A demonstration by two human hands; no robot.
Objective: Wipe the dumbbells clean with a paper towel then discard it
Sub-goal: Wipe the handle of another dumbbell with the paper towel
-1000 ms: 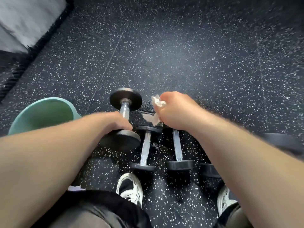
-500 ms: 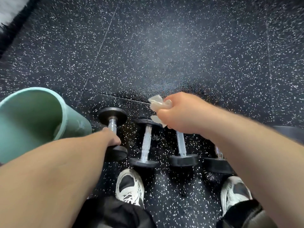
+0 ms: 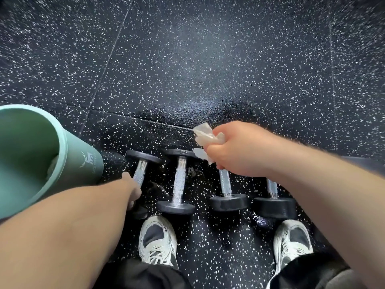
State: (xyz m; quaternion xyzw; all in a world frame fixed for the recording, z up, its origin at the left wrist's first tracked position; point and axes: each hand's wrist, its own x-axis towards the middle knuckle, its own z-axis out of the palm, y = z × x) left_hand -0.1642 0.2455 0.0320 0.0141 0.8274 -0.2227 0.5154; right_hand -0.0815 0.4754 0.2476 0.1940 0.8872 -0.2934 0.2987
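While my right hand (image 3: pixel 235 151) clenches the paper towel (image 3: pixel 203 134) mid-frame, my left hand (image 3: pixel 131 188) grips the leftmost dumbbell (image 3: pixel 143 157) (axis running up-frame), just beside the green bin (image 3: pixel 83 161).

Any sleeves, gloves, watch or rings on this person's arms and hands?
The left forearm and right forearm are bare, no sleeves in view. The left hand and right hand wear no gloves; no watch, band or ring shows.

Both your bare forearms reach forward and down. Your left hand (image 3: pixel 130 189) curls round the handle of the leftmost dumbbell (image 3: pixel 140 172). Your right hand (image 3: pixel 235 150), a fist with its back turned up, clutches a crumpled paper towel (image 3: pixel 205 135).
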